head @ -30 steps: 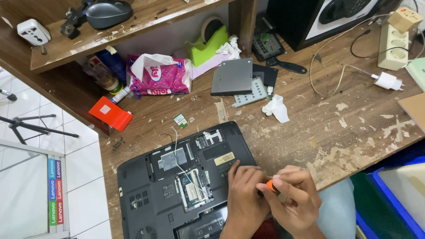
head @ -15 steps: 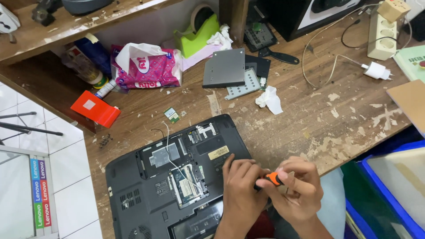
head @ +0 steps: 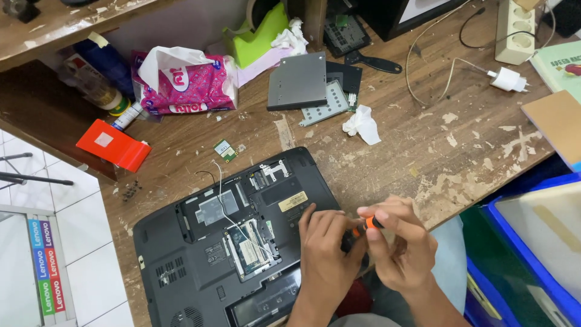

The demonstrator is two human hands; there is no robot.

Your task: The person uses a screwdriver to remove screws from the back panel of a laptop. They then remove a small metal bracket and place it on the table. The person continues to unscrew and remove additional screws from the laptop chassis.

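**Hands Moved In Closer on the Open Laptop**

A second before, the view sat farther back and showed more of the desk. Now the black laptop lay upside down at the near edge of the wooden desk, with its bottom covers off and its green boards showing. The two hands had kept almost the same spot at the laptop's right near corner, so the work there looked like it was still going on.

The right hand was clenched round a small screwdriver with an orange and black handle. The left hand lay on the laptop with its fingers bent down beside the tool. I could not tell if those fingers pinched anything.

The tip of the screwdriver was hidden behind the left hand, so the screw it touched could not be seen. The near edge of the laptop was cut off at the bottom. A grey drive and a crumpled white tissue lay well apart from the hands.
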